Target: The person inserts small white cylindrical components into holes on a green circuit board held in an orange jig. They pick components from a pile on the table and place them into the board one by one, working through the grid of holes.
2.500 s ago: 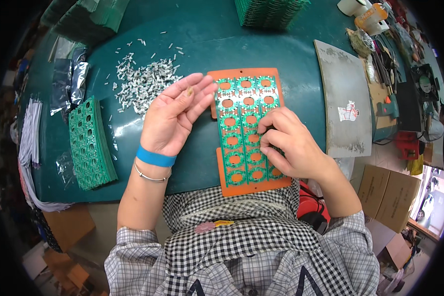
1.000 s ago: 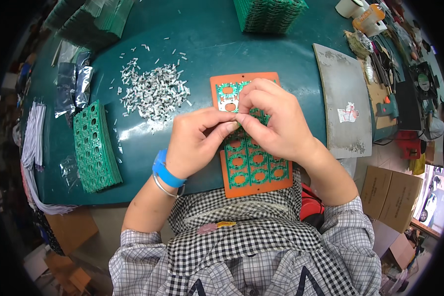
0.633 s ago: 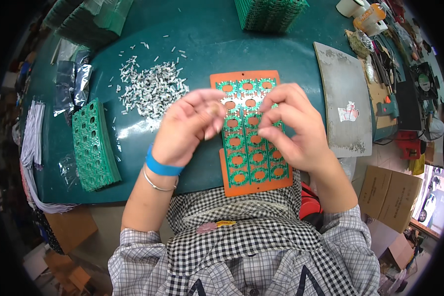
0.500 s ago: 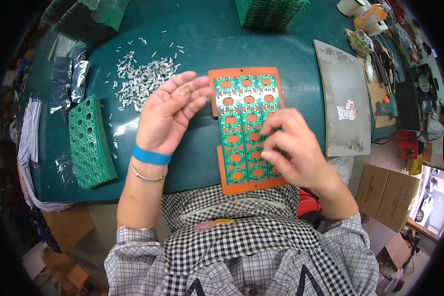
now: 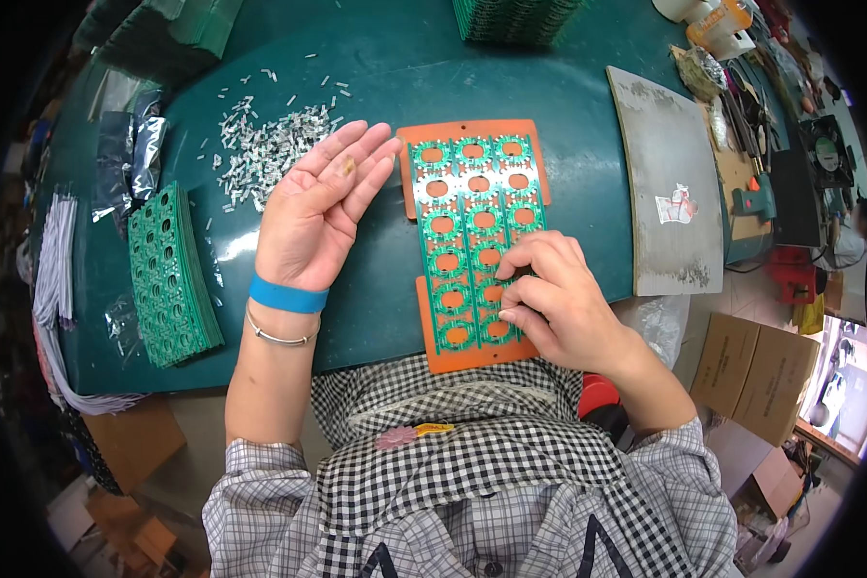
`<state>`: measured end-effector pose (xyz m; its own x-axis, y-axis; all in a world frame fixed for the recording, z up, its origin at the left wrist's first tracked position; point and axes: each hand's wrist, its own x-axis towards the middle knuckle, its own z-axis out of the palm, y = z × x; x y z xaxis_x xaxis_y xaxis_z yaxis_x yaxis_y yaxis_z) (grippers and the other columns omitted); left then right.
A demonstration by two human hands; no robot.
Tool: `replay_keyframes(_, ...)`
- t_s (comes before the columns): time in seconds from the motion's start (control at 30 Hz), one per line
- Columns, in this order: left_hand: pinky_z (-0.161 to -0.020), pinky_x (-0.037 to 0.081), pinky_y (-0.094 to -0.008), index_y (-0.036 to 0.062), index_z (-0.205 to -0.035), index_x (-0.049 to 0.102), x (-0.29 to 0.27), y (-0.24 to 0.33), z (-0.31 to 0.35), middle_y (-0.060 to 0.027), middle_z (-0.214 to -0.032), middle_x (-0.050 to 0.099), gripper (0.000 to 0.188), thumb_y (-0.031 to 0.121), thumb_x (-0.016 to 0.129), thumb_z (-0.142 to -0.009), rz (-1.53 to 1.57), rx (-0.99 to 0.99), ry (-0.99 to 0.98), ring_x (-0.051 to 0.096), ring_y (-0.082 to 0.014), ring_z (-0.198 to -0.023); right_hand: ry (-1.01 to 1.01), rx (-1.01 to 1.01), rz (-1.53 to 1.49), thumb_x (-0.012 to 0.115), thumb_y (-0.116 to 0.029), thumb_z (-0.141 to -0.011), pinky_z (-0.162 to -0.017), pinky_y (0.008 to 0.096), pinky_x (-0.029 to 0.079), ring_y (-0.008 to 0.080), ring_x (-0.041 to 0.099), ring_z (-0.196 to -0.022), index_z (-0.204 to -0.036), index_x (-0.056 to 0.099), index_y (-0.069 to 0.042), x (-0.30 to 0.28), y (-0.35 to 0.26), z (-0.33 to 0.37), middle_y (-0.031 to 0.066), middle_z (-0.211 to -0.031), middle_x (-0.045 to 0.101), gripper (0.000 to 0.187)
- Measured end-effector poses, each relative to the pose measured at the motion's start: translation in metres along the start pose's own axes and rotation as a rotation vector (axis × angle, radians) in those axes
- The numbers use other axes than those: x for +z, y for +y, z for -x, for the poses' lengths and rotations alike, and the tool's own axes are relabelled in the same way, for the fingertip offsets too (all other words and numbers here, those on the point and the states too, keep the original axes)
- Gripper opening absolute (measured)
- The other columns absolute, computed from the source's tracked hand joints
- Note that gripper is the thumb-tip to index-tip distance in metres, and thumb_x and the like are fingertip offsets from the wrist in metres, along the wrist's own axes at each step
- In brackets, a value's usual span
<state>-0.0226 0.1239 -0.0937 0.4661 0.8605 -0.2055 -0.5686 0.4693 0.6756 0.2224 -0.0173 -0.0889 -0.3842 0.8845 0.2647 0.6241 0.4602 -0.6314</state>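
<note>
Thin green circuit-board panel (image 5: 472, 241) on orange carrier plate (image 5: 432, 332): probably light, stiff, fragile; best held by edges. Right hand (image 5: 559, 303) pressing fingertips on it, grasping nothing visible. Left hand (image 5: 320, 207) open, palm up, with a small piece (image 5: 348, 167).

The green circuit panel (image 5: 472, 241) looks glossy on a matt orange carrier board (image 5: 432, 332). The table top (image 5: 376, 67) is smooth green with sheen. Loose pins (image 5: 260, 149) shine metallic. The grey plate (image 5: 669, 183) looks dull and scuffed.

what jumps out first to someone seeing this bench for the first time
The orange tray of green ring-shaped circuit boards lies mid-table, with the right hand pressing fingertips on its lower rows. The left hand lies palm-up beside it, holding a tiny part, near a scattered pile of small silvery pieces.
</note>
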Motion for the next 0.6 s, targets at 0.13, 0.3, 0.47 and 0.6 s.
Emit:
replay_keyframes(0.13,-0.111,0.047,-0.036,-0.0114,-0.137,0.042,-0.003,0.002,0.0,-0.0269,-0.143,0.046,0.038,-0.002,0.047,-0.1,-0.016,-0.033,0.023,0.049,-0.0347,-0.133,0.012,-0.007,0.018,0.077,-0.005,-0.07,-0.087,0.0416,0.04,0.0277,0.055,-0.103,-0.079,0.056,-0.006,0.002,0.001,0.001,0.0072,-0.104,0.058,0.023)
replay_keyframes(0.3,-0.107,0.051,-0.0347,-0.0099,-0.137,0.044,0.003,-0.001,0.001,-0.0263,-0.14,0.049,0.041,-0.006,0.051,-0.097,-0.029,-0.003,0.031,0.053,-0.0345,-0.129,0.045,-0.019,0.039,0.077,-0.004,-0.069,-0.089,0.0415,0.04,0.0276,0.056,-0.104,-0.082,0.058,-0.006,0.005,0.0,0.002,0.0068,-0.103,0.058,0.024)
replay_keyframes(0.47,-0.107,0.051,-0.0346,-0.0093,-0.138,0.043,0.0,0.0,0.003,-0.026,-0.14,0.05,0.045,-0.009,0.052,-0.094,-0.061,-0.05,0.004,0.053,-0.0346,-0.129,0.056,-0.015,0.064,0.077,-0.004,-0.068,-0.09,0.0417,0.04,0.0269,0.056,-0.104,-0.083,0.059,-0.006,0.01,-0.001,0.005,0.0067,-0.103,0.058,0.024)
replay_keyframes(0.6,-0.108,0.05,-0.0371,-0.0105,-0.139,0.041,0.005,0.001,0.003,-0.026,-0.142,0.048,0.047,-0.01,0.051,-0.093,-0.113,-0.1,0.068,0.05,-0.0357,-0.131,0.036,-0.012,0.063,0.076,-0.005,-0.069,-0.089,0.0417,0.041,0.0262,0.056,-0.103,-0.082,0.059,-0.006,0.01,0.001,0.006,0.0058,-0.102,0.058,0.022)
